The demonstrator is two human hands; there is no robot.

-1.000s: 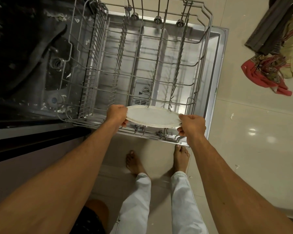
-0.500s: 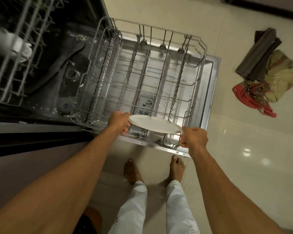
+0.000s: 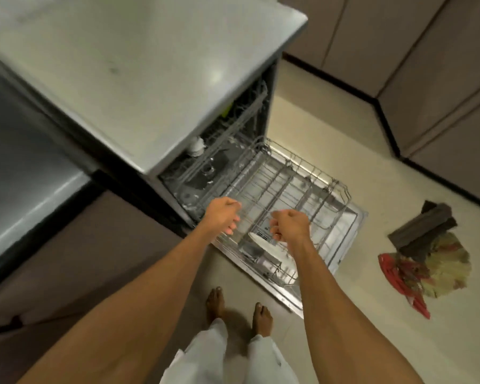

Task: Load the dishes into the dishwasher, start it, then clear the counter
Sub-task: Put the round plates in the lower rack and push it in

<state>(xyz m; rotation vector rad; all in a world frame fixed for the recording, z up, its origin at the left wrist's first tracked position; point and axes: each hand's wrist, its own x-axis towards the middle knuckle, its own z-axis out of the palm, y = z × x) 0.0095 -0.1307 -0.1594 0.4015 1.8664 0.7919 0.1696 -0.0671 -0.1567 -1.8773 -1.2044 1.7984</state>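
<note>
A heap of dark, red and yellowish cloths [image 3: 424,256] lies on the pale floor [image 3: 372,314] near brown cabinets [image 3: 427,65].

- A single view, worn on the person's head, faces forward and steeply down from above the counter [image 3: 150,79]
- Wide-angle: the counter edge and the cabinets [image 3: 427,79] slant and bow toward the frame's rim
- Both forearms enter from the bottom edge; the left hand [image 3: 222,217] and right hand [image 3: 287,225] sit near centre, close over the pulled-out lower rack [image 3: 302,187]
- The feet [image 3: 262,318] stand far below on the floor [image 3: 372,314]; the picture is motion-blurred
</note>
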